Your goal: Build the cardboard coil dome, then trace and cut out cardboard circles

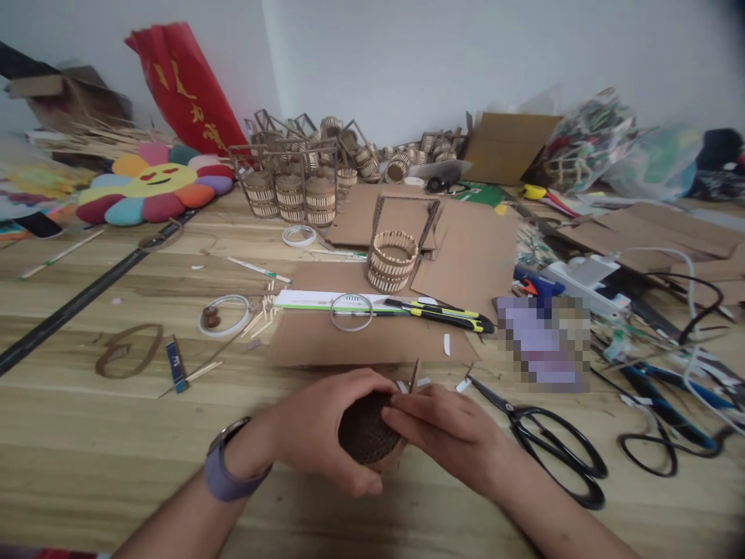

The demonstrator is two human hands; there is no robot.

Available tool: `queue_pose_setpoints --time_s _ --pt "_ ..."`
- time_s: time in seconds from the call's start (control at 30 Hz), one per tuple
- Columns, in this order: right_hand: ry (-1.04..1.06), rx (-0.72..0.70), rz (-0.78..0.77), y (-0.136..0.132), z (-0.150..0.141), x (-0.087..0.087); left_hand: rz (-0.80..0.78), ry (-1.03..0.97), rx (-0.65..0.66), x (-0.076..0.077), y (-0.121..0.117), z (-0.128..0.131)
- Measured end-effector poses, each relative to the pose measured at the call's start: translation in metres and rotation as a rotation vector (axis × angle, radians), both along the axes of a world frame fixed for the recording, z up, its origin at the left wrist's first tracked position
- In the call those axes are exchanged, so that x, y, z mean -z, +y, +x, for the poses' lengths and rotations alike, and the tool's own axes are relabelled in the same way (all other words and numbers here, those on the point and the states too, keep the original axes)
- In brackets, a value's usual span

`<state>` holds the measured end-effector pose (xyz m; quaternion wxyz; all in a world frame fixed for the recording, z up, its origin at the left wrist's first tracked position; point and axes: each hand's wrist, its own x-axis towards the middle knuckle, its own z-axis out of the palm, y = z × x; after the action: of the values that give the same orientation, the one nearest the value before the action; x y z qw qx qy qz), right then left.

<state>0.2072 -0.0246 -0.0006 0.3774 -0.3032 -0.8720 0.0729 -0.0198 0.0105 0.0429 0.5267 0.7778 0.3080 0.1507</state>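
Observation:
My left hand (320, 431), with a watch on its wrist, curls around a small round dark brown piece (368, 431), thumb on the near side. The piece has a rough, ridged top and looks like coiled corrugated paper. Against its right edge press the closed fingers of my right hand (445, 431). A thin brown strip (415, 376) sticks up beyond those fingertips; whether it joins the piece is hidden. Just right of my right hand lie black scissors (541, 442). A small basket of light sticks (393, 262) with a tall brown handle stands farther off on cardboard.
Flat cardboard (326, 341) carries a clear ring (351, 312) and yellow-black utility knives (448, 314). Tape rolls (224, 314) and short sticks lie left. Several finished small baskets (291, 194) stand at the back. A white power strip (587, 279), cables and blue-handled pliers (663, 404) crowd the right.

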Motion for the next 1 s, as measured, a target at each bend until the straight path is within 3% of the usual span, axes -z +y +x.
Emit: queue_pose_setpoints --time_s 0.17,0.23,0.3,0.4,0.5,0.57,0.63,0.7,0.73,0.87,1.0 --pt "-0.02 0.03 -0.579 -0.008 -0.007 -0.015 -0.103 0.024 0.113 -0.001 0.007 -0.008" --pt "-0.044 0.007 -0.637 -0.01 -0.008 -0.026 -0.141 0.035 0.146 -0.003 0.007 -0.01" --pt "-0.025 -0.066 -0.488 -0.011 -0.009 -0.035 -0.182 0.01 0.175 -0.003 0.005 -0.011" --pt "-0.043 -0.167 -0.135 -0.012 -0.008 -0.043 -0.266 -0.064 0.196 0.003 0.003 -0.01" --pt "-0.094 -0.095 -0.039 -0.014 -0.003 -0.044 -0.338 -0.234 0.093 0.012 0.005 -0.008" --pt "-0.117 0.036 -0.001 -0.011 0.006 -0.045 -0.33 -0.447 -0.127 0.017 0.01 -0.009" --pt "-0.173 0.205 0.137 0.001 0.017 -0.049 -0.264 -0.616 -0.453 0.017 0.015 -0.009" --pt "-0.254 0.375 0.385 0.023 0.027 -0.058 -0.207 -0.656 -0.717 0.015 0.017 -0.01" --pt "-0.265 0.413 0.449 0.037 0.03 -0.063 -0.195 -0.642 -0.79 0.014 0.017 -0.009" --pt "-0.446 0.542 0.699 0.097 0.027 -0.08 -0.186 -0.529 -0.75 0.014 0.013 -0.006" --pt "-0.61 0.64 0.596 0.139 0.007 -0.08 -0.173 -0.448 -0.676 0.019 0.011 -0.004"
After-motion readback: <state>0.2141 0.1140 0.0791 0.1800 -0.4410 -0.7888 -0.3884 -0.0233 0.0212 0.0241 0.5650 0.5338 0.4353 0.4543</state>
